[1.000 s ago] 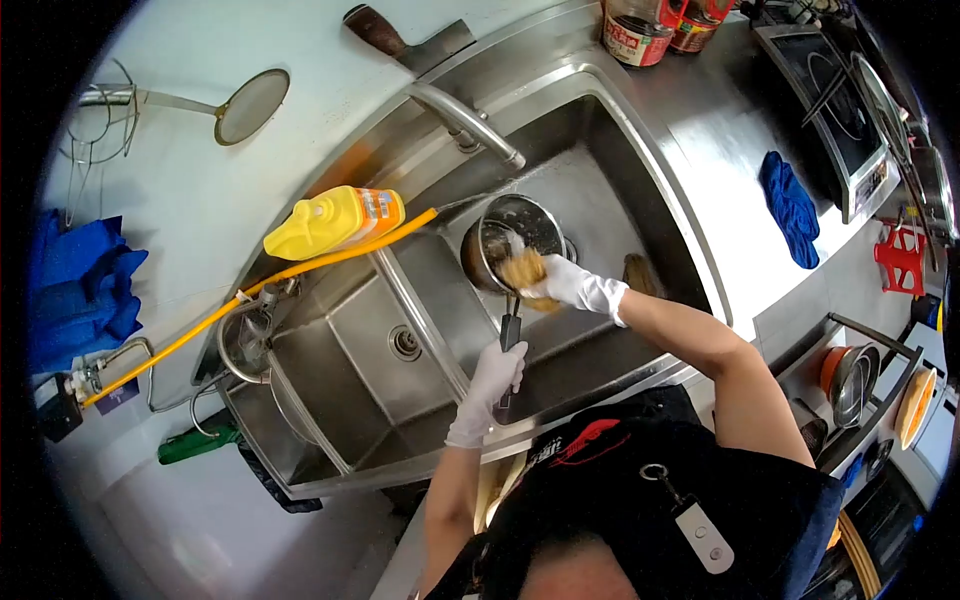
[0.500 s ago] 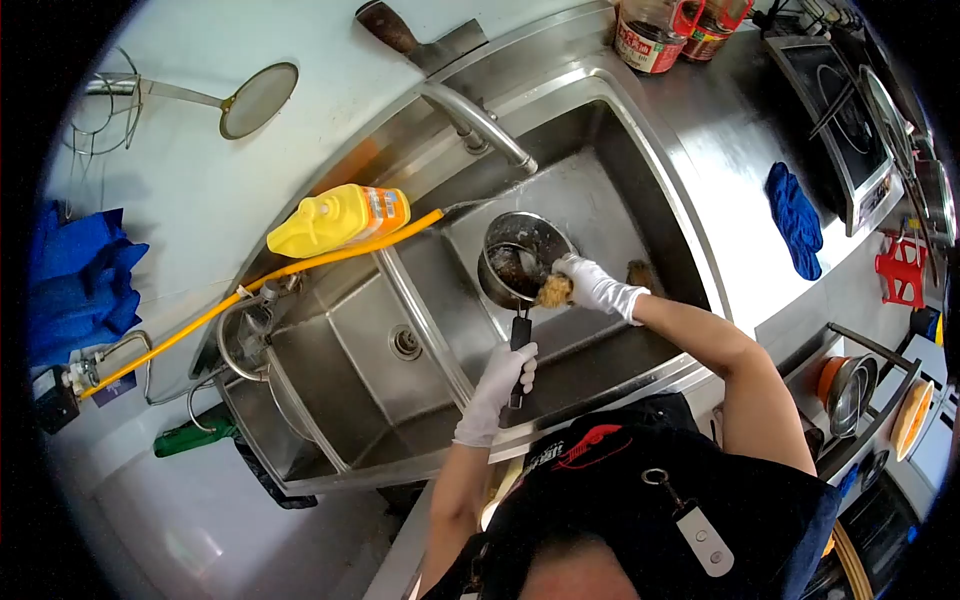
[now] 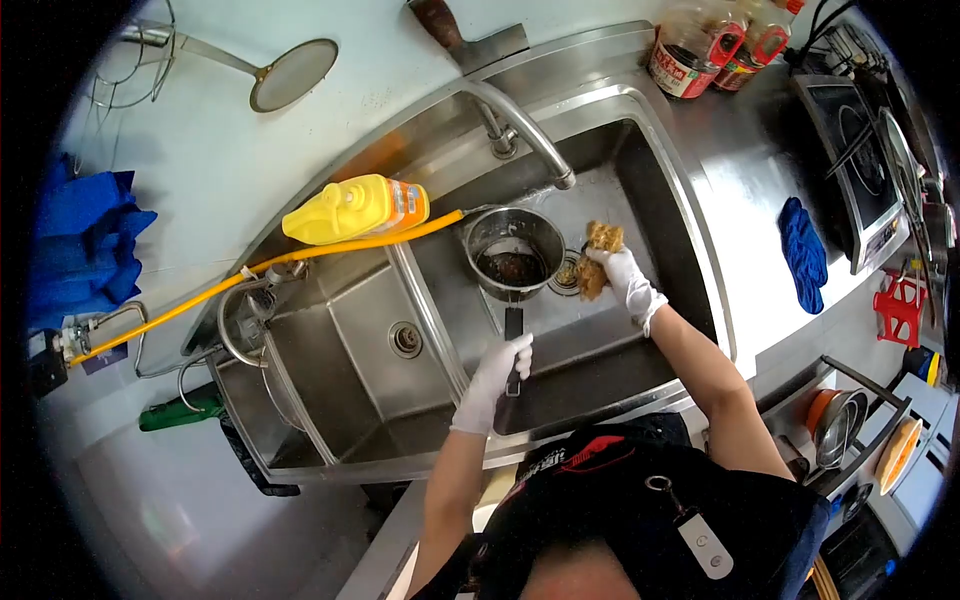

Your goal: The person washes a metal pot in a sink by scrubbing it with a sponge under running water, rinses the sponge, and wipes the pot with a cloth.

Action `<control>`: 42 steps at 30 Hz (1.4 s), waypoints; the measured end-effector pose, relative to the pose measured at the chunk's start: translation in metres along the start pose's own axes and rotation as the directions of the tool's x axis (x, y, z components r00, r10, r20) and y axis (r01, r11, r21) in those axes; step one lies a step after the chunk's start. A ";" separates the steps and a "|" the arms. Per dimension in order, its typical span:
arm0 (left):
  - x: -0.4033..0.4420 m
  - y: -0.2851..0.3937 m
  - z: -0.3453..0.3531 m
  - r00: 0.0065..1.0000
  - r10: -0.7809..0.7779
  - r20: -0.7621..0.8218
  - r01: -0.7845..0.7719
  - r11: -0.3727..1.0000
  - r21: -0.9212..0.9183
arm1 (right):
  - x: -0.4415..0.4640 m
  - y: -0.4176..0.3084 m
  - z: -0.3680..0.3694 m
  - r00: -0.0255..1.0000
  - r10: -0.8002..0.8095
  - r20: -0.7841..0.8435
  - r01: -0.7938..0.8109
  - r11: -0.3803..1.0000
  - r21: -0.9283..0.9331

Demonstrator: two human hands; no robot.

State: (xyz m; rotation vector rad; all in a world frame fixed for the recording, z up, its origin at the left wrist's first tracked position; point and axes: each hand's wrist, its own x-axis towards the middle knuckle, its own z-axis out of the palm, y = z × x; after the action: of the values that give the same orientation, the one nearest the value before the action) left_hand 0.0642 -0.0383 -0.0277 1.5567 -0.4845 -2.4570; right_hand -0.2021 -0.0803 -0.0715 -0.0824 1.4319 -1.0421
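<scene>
A saucepan point(image 3: 550, 232) with a black handle sits in the right-hand basin, with dark residue and some liquid at its bottom. My left hand point(image 3: 490, 380), in a white glove, is closed around the saucepan's handle point(image 3: 514, 335). To the right of the pan, my white-gloved right hand point(image 3: 625, 275) grips a shaggy golden-brown scrubber point(image 3: 591, 279). A second golden-brown tuft point(image 3: 604, 236) shows just above it; whether it is a separate piece I cannot tell. The end of a yellow hose point(image 3: 440, 222) reaches the pan's left rim.
A yellow jug point(image 3: 355, 208) stands behind the divider point(image 3: 428, 315) between basins. The faucet point(image 3: 530, 135) arches over the right-hand basin point(image 3: 600, 345). On the right counter lie a blue cloth point(image 3: 803, 255) and a cooktop point(image 3: 850, 150). A cleaver point(image 3: 490, 47) is at the back wall.
My right hand has left the saucepan's inside and moved right with the scrubber. The pan has shifted slightly up and left, uncovering a drain. My left hand keeps its hold on the handle.
</scene>
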 end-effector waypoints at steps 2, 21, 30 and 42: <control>0.012 0.007 0.002 1.000 -0.001 0.003 0.001 1.000 -0.019 | 0.001 0.024 0.006 0.983 -0.138 0.122 0.148 0.986 -0.078; 0.056 0.057 -0.008 0.980 -0.084 0.181 0.125 0.966 -0.227 | 0.005 -0.004 0.016 0.993 -0.119 0.018 0.120 0.988 -0.096; 0.039 0.017 -0.018 0.987 -0.027 0.160 0.043 0.994 -0.097 | 0.038 0.001 -0.019 0.982 -0.096 -0.165 0.122 0.980 0.154; 0.028 0.016 -0.006 0.998 0.011 0.063 -0.015 0.998 0.056 | 0.044 0.038 -0.040 0.984 0.020 -0.176 -0.011 0.999 0.052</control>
State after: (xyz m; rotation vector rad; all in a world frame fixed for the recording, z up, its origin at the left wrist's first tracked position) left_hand 0.0576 -0.0630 -0.0476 1.4967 -0.5777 -2.5095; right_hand -0.2235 -0.0644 -0.1365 0.0599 1.5621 -1.0940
